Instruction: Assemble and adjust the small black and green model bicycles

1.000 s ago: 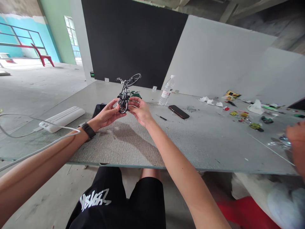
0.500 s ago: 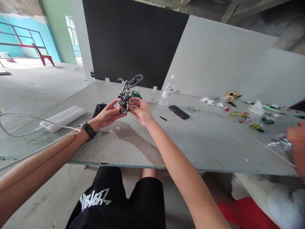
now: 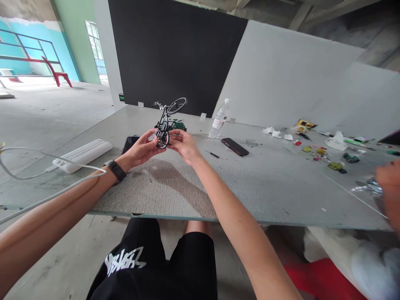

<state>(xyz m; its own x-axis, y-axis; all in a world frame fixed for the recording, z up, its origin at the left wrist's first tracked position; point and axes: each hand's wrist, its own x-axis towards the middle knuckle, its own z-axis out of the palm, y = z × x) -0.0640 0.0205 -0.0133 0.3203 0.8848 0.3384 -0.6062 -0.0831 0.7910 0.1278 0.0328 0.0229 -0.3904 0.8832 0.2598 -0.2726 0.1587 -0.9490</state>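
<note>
While my left hand (image 3: 141, 151) pinches the bike (image 3: 163, 126) at centre-left, my half-closed right hand (image 3: 185, 146), hold unclear, should steady it gently.

Black wristwatch (image 3: 116, 171), bare forearms (image 3: 226, 200), black shorts (image 3: 193, 262), white lettering (image 3: 125, 261)

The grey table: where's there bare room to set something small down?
A broad patch of table between the right forearm and the olive toy part, nearer than the black phone. It's crowded at far right, with small parts near another person's hand, and around the held model bicycle.
</note>
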